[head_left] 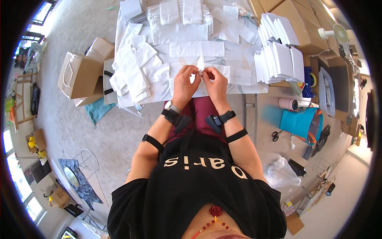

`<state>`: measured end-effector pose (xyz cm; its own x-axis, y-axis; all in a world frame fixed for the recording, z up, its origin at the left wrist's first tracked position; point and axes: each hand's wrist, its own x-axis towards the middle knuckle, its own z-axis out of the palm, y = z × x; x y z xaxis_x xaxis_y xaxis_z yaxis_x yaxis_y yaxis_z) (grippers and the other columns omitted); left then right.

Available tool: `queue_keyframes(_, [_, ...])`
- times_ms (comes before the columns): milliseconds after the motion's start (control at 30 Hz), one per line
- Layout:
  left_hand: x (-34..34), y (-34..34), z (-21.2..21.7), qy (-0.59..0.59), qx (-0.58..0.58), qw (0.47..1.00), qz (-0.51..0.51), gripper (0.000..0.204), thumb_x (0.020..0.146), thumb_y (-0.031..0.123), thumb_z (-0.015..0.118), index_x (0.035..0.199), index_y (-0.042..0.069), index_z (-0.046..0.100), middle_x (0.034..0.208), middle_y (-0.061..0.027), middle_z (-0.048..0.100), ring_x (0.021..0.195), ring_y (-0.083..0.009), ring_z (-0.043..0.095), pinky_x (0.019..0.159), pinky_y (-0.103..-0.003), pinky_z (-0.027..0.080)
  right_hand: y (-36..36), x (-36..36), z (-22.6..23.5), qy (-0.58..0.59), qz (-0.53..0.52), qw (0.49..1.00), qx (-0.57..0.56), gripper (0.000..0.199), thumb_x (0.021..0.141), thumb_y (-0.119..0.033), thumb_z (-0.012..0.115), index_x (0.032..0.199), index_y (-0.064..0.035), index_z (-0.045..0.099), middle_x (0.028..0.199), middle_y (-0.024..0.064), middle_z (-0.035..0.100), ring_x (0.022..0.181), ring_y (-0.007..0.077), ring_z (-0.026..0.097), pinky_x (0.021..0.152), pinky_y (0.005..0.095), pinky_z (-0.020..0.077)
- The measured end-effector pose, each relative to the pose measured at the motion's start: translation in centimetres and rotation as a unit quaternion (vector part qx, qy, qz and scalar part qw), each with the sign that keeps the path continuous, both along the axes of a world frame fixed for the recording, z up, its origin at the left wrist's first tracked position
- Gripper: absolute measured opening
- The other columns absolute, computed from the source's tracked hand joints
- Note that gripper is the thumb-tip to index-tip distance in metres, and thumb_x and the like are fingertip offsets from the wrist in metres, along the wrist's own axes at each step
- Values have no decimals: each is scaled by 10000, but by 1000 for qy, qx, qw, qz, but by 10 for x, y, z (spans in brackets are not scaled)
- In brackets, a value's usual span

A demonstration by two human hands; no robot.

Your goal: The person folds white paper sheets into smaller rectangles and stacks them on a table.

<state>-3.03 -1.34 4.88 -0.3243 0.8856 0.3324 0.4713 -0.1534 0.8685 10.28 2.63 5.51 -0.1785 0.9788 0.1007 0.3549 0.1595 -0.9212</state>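
Note:
Close together at the table's near edge, my left hand (185,85) and my right hand (216,83) pinch a small, thin white piece (201,63) between thumbs and fingertips. It stands up in a narrow point; whether it is plastic or paper I cannot tell. Flat white strips (197,49) lie just beyond my fingers, and another white strip (240,77) reaches out to the right of my right hand. Left of my left hand is a loose, overlapping pile of flat white packets (137,75). The tablecloth (161,88) is pale with a leaf pattern.
Neat white packets (181,32) cover the table's far side. Upright stacks of white packets (278,59) stand at its right edge. Cardboard boxes (81,75) flank the table. On the right are a small fan (340,33), a pink bottle (287,104), a teal bag (294,121) and scissors (275,136).

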Motion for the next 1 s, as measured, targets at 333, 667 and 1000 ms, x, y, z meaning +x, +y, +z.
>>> queue_keyframes(333, [-6, -2, 2, -5, 10, 998, 56, 103, 859, -23, 711, 952, 7, 678, 1024, -119, 738, 878, -278, 715, 731, -357, 577, 5, 15, -23, 71, -69, 993, -60, 123, 978, -80, 685, 1048, 20, 690, 913, 90, 767, 810, 168, 757, 750, 296, 588])
queue_keyframes(667, [-52, -64, -68, -338, -25, 907, 248, 106, 1023, 77, 600, 1053, -24, 614, 992, -63, 660, 894, -118, 647, 825, -301, 575, -9, 41, -49, 203, -118, 946, -222, 163, 1017, -51, 598, 1136, 60, 590, 964, 133, 734, 817, 183, 759, 627, 278, 565])
queue_keyframes(1000, [-41, -80, -42, -99, -208, 937, 262, 450, 991, 297, 707, 1258, 6, 491, 1014, -139, 627, 930, -248, 635, 803, -400, 518, -4, 70, -54, 164, -100, 937, -291, 298, 1001, -176, 660, 1189, 46, 594, 950, 88, 721, 758, 156, 726, 593, 262, 538])
